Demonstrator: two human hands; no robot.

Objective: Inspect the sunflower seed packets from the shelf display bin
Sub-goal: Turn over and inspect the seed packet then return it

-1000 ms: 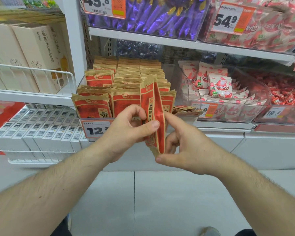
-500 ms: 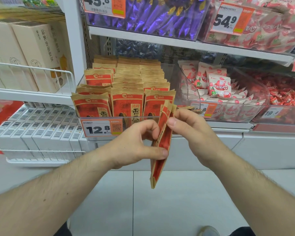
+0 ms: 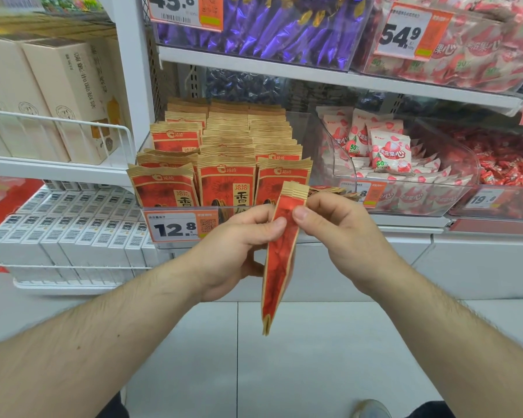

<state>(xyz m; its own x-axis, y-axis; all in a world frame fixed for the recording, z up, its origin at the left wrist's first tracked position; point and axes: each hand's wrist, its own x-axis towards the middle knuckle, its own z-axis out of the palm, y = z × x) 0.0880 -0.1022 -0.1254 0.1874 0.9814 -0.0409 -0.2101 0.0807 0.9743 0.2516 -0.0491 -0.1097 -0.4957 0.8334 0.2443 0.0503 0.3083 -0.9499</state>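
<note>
A clear display bin on the middle shelf holds several rows of red and tan sunflower seed packets, standing upright. In front of the bin, below its rim, I hold a few of these packets together, edge-on to the camera. My left hand pinches the held packets from the left near the top. My right hand pinches their upper edge from the right. The faces of the held packets are turned sideways and cannot be read.
A 12.8 price tag hangs on the bin front. To the right stand bins of pink-and-white candy and red sweets. Purple-wrapped candy fills the shelf above. Beige boxes sit behind a wire rail at left. Grey floor tiles lie below.
The held packets have come out of the bin and down toward me, now hanging lower and edge-on. The front row in the bin is now uncovered.
</note>
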